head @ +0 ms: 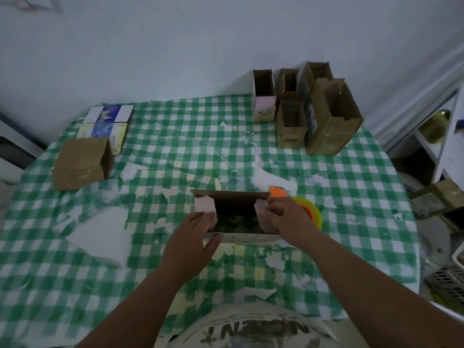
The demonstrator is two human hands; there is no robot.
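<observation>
- Head view: you had the small cardboard box [236, 222] on the green checked tablecloth [150, 172] straight in front of you, near the table's middle, its top open and its dark inside showing.
- Your left hand [193, 237] lay spread over the box's left corner. The fingers were fairly straight against the left side flap [204, 205] and the thumb was out along the near wall.
- Your right hand [288, 217] pinched the right side flap [262, 212] between curled fingertips and seemed to be tipping it inward.
- The back lid flap [231, 194] stood upright behind both side flaps, not yet folded down, so closing looked barely begun.
- The orange and yellow tape dispenser [308, 209] sat just behind your right hand with no hand on it. By my reading, sealing was left to do.
- At the far left a brown box [80, 167] sat closed and taped, which I took for finished work, with printed flat cards [108, 114] beyond it.
- At the far right a cluster of open boxes [326, 116] stood upright, untaped, likely waiting their turn.
- I judged the job early to midway: one box done, one in hand, several left.
</observation>
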